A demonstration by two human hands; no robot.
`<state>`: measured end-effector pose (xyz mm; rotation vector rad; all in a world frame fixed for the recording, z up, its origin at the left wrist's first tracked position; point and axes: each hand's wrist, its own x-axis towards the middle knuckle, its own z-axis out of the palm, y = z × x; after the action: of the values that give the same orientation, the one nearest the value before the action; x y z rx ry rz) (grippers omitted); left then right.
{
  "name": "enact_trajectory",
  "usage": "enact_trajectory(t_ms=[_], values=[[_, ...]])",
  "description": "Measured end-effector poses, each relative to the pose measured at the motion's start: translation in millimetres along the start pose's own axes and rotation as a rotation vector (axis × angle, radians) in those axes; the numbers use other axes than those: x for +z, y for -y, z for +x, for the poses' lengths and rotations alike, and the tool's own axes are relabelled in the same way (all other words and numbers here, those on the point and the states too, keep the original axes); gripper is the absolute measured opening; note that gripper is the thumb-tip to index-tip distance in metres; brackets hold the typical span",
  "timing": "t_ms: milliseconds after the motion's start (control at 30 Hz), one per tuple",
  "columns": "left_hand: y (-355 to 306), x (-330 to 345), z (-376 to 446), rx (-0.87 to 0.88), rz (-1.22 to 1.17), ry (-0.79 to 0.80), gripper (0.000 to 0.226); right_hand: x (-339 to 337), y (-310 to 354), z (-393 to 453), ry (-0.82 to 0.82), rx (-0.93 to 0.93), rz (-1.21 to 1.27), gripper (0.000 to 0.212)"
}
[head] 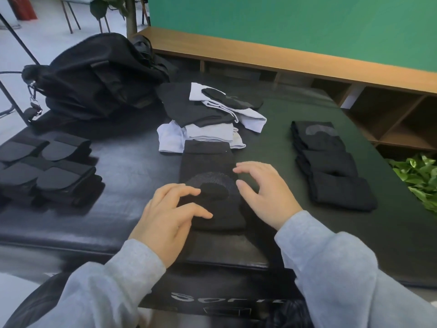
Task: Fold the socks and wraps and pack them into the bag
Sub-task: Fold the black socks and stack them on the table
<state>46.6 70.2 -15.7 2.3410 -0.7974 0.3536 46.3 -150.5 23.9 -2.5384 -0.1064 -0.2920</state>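
Observation:
A black sock (pixel 209 166) with a grey heel patch lies flat in front of me on the dark table (pixel 132 166). My left hand (pixel 168 214) rests on its near end with fingers spread. My right hand (pixel 262 190) hovers at its right edge, fingers apart, holding nothing. Behind the sock is a loose pile of black and white socks (pixel 208 119). Folded black socks (pixel 331 162) lie in a row on the right. Several folded black wraps (pixel 47 169) sit stacked on the left. The black bag (pixel 94 76) stands at the back left.
A wooden shelf unit (pixel 354 91) runs along the green wall beyond the table. Green plant leaves (pixel 418 176) show at the right edge. A black box with white lettering (pixel 212 299) lies under my forearms at the table's near edge.

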Motion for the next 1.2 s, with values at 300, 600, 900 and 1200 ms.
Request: enact_trajectory(t_ms=[300,600,900,1200], values=[[-1,5,-1,-0.098,-0.056,-0.099,0.021,9,-22,-20,-0.110,-0.120,-0.333,0.038],[-8,1,-1,-0.050,0.075,-0.038,0.030,12,-15,-20,0.123,-0.210,-0.303,0.056],[-11,3,0,-0.142,0.198,0.010,0.041,16,-21,-23,-0.133,-0.239,-0.267,0.029],[-12,1,-2,-0.055,0.213,0.063,0.050,10,-15,-26,-0.186,-0.300,-0.164,0.026]])
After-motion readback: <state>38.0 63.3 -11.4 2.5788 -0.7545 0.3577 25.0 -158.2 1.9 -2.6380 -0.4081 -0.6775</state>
